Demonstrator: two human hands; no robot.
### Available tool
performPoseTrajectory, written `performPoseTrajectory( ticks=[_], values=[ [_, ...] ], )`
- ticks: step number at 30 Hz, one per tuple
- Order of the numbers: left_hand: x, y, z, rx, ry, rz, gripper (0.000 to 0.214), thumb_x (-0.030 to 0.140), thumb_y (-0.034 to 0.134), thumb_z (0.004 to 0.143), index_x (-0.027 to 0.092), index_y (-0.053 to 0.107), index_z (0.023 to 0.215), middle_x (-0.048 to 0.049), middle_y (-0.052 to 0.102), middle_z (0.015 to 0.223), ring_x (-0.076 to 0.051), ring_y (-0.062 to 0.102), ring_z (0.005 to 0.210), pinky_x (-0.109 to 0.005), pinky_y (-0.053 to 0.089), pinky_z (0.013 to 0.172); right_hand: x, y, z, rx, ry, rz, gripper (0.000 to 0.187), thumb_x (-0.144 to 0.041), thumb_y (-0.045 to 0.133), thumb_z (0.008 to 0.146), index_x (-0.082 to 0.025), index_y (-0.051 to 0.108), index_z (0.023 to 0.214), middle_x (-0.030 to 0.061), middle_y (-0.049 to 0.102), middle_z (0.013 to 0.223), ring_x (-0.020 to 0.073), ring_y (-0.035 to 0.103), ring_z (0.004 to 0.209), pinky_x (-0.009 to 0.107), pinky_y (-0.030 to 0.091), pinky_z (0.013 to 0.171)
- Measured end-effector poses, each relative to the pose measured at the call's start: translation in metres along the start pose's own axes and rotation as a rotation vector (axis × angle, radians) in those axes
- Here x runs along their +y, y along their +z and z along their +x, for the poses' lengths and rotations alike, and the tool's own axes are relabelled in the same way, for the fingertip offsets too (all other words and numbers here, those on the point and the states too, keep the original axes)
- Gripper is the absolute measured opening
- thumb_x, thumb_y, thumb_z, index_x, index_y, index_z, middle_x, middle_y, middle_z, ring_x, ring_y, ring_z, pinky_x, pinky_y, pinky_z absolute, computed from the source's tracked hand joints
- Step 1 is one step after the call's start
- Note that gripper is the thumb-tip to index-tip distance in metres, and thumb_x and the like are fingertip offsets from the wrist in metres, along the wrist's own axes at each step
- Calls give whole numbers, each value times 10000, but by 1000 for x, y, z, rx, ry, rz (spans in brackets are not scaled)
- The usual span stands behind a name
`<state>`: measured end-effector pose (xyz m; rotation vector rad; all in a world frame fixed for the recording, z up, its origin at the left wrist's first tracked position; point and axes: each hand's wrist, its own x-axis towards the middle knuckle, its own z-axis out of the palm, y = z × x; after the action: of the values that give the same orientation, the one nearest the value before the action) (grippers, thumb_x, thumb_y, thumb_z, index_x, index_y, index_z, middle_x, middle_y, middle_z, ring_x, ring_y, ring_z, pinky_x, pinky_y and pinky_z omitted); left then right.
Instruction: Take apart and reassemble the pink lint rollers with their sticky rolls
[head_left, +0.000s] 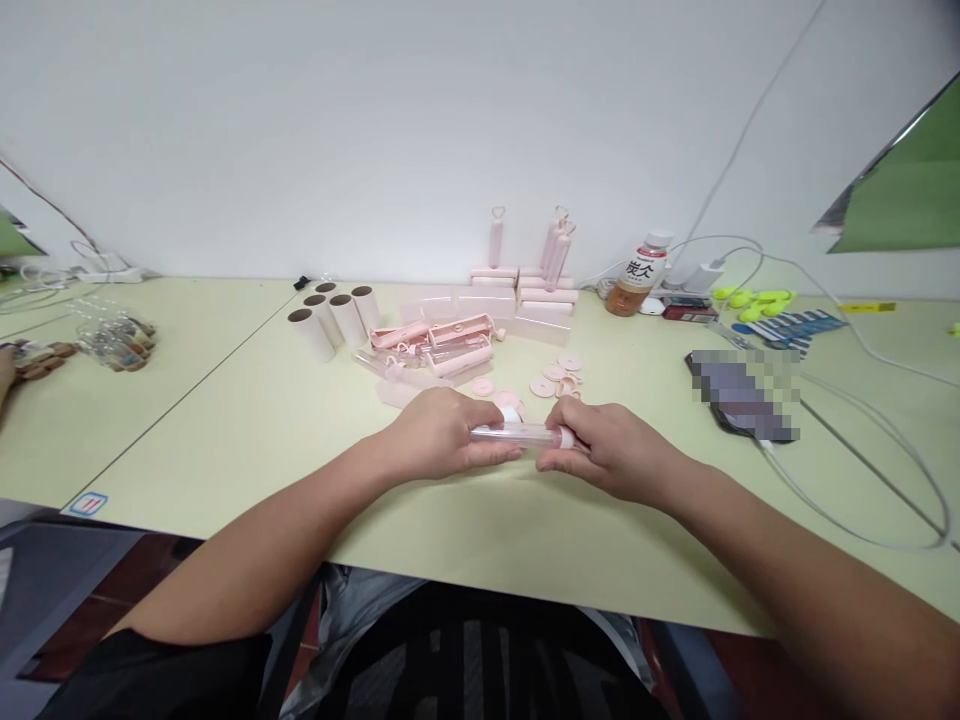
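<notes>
Between my hands lies a clear plastic tube [517,434] with a pale pink cap [566,437] on its right end. My left hand [450,432] is closed around the tube's left part. The fingers of my right hand [600,445] pinch the capped end. Just beyond the tube, pink discs [555,372] and small rings are scattered on the table. A pile of pink plastic parts [457,340] and clear tubes sits farther back. Several similar tubes with pink loop tops [555,250] stand upright near the wall on pink pieces.
White cardboard tubes [345,318] stand upright at the back left. On the right are a bottle [639,275], a phone [739,395] with a white cable, and yellow-green items [757,300]. At far left, another person's hand [6,370] is near small packaged items [120,340].
</notes>
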<state>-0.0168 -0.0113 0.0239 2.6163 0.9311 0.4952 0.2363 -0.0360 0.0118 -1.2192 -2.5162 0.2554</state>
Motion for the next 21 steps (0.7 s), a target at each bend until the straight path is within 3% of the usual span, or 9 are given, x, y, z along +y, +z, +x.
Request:
performPoseTrajectory(
  ticks=[8,14,18,21],
  values=[
    [0,1,1,-80,85,20,444,574,552,907,159,704,872,-15,646,654,-124,539,567,-237,312,542,-8,-3,0,-219,-76,1,383,-498,548,947,-187,567,1170,36,696,724,213,623,625,260,373,569],
    [-3,11,1,-15,94,51,435,580,566,896,167,703,892,-7,645,641,-128,559,563,-236,300,526,-3,-2,0,-222,-53,155,553,-585,498,945,-179,542,1319,37,657,737,202,581,634,278,384,595],
    [-7,14,0,96,211,173,461,589,518,921,168,692,846,-12,643,631,-129,565,563,-251,285,518,-3,5,2,-268,45,557,626,-722,418,909,-185,625,1156,0,562,671,150,476,558,273,383,560],
    [-12,10,1,175,287,240,460,590,522,918,172,697,843,-12,637,614,-123,560,547,-257,284,510,-6,12,4,-404,277,1027,698,-767,225,922,-191,593,1062,-98,309,496,107,254,396,237,288,407]
  ],
)
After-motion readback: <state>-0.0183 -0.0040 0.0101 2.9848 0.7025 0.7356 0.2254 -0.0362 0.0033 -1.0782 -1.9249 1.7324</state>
